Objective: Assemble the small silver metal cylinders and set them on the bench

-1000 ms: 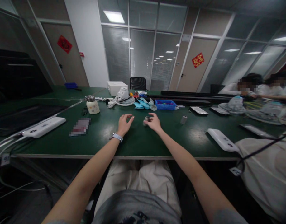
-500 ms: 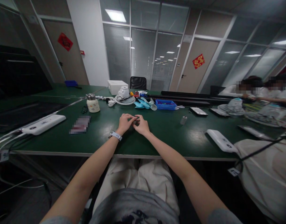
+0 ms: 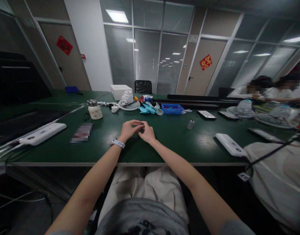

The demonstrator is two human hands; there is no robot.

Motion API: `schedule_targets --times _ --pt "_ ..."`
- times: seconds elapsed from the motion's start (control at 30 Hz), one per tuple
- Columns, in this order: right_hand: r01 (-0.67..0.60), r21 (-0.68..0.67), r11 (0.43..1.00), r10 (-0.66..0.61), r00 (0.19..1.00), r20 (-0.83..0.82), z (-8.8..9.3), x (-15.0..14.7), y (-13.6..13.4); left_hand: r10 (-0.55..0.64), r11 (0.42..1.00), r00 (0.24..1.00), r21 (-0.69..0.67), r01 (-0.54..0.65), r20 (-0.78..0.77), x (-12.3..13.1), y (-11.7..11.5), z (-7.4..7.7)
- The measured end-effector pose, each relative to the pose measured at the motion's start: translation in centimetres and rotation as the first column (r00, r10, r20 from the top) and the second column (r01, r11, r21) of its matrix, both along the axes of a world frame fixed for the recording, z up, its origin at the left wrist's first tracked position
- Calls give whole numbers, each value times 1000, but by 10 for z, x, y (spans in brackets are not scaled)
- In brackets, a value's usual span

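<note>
My left hand and right hand touch each other; if they grasp something, I cannot tell. On the desk, blue blades lie beyond, beside a blue tray; the red sign is unreadable

- Office-type room doubling as a workshop
- Office signs: glass partition with blinds, plain door, black mesh-backed chair
- Workshop signs: long green worktable bearing white fan part, light-blue blades, blue bin
</note>
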State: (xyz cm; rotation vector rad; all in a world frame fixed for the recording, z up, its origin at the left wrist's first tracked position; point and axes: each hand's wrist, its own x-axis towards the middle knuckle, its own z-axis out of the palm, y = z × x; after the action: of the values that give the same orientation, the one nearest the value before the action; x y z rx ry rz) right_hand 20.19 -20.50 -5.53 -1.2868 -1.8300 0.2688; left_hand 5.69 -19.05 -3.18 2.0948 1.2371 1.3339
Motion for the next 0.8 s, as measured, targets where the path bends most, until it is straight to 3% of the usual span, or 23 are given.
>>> schedule_targets --times 0.3,0.43,0.53,0.67,0.8 --pt "0 33 999 1 1000 -14 -1 -1 -1 151 987 973 35 -160 177 10 11 0" --pt "4 35 999 -4 1000 -3 1 0 -4 308 944 914 37 -329 265 -2 18 -1" --pt "-8 46 999 9 1000 -13 0 0 -4 385 923 915 -42 -382 120 -17 24 -10" --pt "-50 37 998 52 995 -81 -5 0 2 366 913 915 -122 -388 -172 -27 27 -23" --pt "-37 33 999 43 973 -225 -4 19 16 345 920 928 -145 -364 -144 -27 25 -24"
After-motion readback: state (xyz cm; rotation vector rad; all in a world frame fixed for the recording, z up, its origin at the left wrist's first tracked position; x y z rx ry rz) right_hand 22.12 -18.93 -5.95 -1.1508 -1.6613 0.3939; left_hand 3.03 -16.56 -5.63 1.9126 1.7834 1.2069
